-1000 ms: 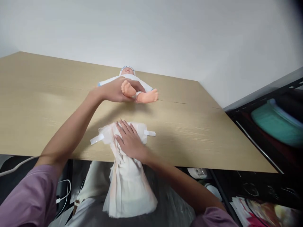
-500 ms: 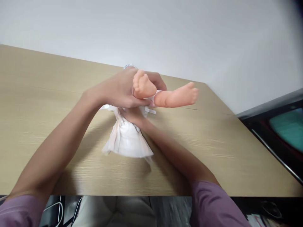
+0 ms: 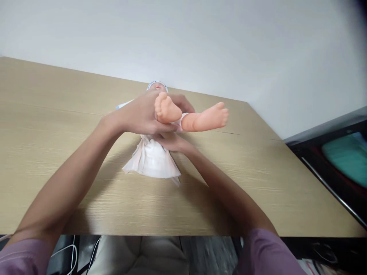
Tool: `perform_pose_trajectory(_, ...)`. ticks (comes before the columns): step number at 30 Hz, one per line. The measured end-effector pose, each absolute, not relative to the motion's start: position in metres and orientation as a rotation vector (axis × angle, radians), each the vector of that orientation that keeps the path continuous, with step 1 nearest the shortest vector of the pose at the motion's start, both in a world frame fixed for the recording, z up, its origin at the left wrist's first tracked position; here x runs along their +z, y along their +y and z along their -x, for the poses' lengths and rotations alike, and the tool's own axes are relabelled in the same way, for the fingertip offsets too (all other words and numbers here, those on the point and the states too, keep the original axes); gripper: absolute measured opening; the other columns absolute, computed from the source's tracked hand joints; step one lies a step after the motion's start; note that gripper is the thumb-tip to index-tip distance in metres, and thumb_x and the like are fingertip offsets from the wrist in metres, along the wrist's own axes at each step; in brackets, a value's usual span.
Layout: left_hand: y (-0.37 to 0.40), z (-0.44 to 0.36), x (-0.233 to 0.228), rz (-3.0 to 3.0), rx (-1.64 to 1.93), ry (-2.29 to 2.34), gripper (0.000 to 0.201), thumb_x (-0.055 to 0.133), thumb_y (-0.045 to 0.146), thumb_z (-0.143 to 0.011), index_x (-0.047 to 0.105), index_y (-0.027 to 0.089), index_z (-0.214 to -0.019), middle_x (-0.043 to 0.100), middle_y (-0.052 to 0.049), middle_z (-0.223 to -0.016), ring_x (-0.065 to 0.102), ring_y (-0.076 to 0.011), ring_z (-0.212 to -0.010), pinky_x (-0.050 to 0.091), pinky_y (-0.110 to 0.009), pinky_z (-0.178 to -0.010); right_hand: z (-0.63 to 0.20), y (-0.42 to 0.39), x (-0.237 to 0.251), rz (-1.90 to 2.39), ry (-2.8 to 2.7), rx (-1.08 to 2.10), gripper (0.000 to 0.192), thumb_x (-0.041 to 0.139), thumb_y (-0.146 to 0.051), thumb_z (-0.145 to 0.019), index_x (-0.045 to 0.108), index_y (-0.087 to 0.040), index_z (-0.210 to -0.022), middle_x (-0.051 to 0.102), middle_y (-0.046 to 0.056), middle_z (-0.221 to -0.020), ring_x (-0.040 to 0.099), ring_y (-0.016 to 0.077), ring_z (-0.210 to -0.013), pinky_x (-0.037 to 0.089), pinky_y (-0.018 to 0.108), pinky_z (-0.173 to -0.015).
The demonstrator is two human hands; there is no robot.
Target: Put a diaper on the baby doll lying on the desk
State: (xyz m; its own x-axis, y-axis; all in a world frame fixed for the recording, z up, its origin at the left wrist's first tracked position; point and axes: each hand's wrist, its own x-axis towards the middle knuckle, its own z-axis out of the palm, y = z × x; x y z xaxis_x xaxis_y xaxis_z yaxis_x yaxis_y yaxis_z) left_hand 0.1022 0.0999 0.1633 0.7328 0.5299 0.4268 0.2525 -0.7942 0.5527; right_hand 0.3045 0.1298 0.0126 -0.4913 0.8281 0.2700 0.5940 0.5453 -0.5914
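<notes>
A baby doll [image 3: 205,117] lies on its back, its head by the wall and its bare feet raised toward me. My left hand [image 3: 140,114] is wrapped round the doll's legs and keeps them up. Beneath that hand, my right hand [image 3: 173,142] is low at the doll's bottom, its fingertips partly hidden, closed on the bunched part of a white diaper [image 3: 151,160]. The diaper's loose end flares toward me over the tabletop. Most of the doll's body is hidden behind my left hand.
The wooden table [image 3: 246,183] runs back to a pale wall [image 3: 183,42]. A black-framed screen [image 3: 329,172] stands at the right edge. White cables [image 3: 75,254] hang below the table's front edge at the left.
The diaper's loose end has moved away from me, along with my right hand. The raised legs have shifted slightly left, and more of the doll's head shows.
</notes>
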Motion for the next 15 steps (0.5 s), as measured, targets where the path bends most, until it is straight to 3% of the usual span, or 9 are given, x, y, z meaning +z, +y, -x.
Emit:
perform_pose_trajectory(4, 0.094, -0.101, 0.155, -2.473, 0.797, 0.588, 0.032, 0.081, 0.029, -0.093, 0.083, 0.021, -0.125, 0.086, -0.004, -0.119, 0.08, -0.0283, -0.106, 0.062, -0.041, -0.092, -0.34, 0.081, 0.014, 1.211, -2.207, 0.529, 0.034, 0.056, -0.046, -0.119, 0.079, -0.026, -0.133, 0.082, 0.01, -0.137, 0.072, 0.0375, -0.137, 0.057, 0.059, -0.122)
perform_pose_trajectory(8, 0.083, -0.104, 0.137, -2.504, 0.777, 0.558, 0.036, 0.077, 0.025, -0.097, 0.081, 0.024, -0.133, 0.087, -0.002, -0.125, 0.081, -0.0251, -0.112, 0.061, -0.037, -0.097, -0.358, 0.039, 0.016, 1.25, -1.922, 0.261, 0.054, 0.075, -0.051, -0.107, 0.067, -0.026, -0.155, 0.076, 0.015, -0.15, 0.066, 0.0432, -0.148, 0.053, 0.066, -0.127)
perform_pose_trajectory(11, 0.072, -0.108, 0.12, -2.554, 0.787, 0.541, 0.037, 0.071, 0.024, -0.1, 0.081, 0.026, -0.135, 0.086, -0.003, -0.129, 0.08, -0.0254, -0.115, 0.06, -0.037, -0.097, -0.358, 0.027, 0.024, 1.114, -1.901, 0.226, 0.072, 0.079, -0.043, -0.102, 0.055, -0.028, -0.168, 0.066, 0.015, -0.163, 0.061, 0.0414, -0.155, 0.053, 0.064, -0.129)
perform_pose_trajectory(15, 0.061, -0.102, 0.103, -2.609, 0.794, 0.591, 0.039, 0.069, 0.028, -0.102, 0.077, 0.028, -0.141, 0.084, -0.007, -0.134, 0.077, -0.0287, -0.121, 0.059, -0.042, -0.104, -0.357, 0.025, 0.037, 0.914, -2.029, 0.306, 0.068, 0.067, -0.024, -0.103, 0.053, -0.032, -0.17, 0.067, 0.009, -0.164, 0.066, 0.0341, -0.15, 0.057, 0.055, -0.128)
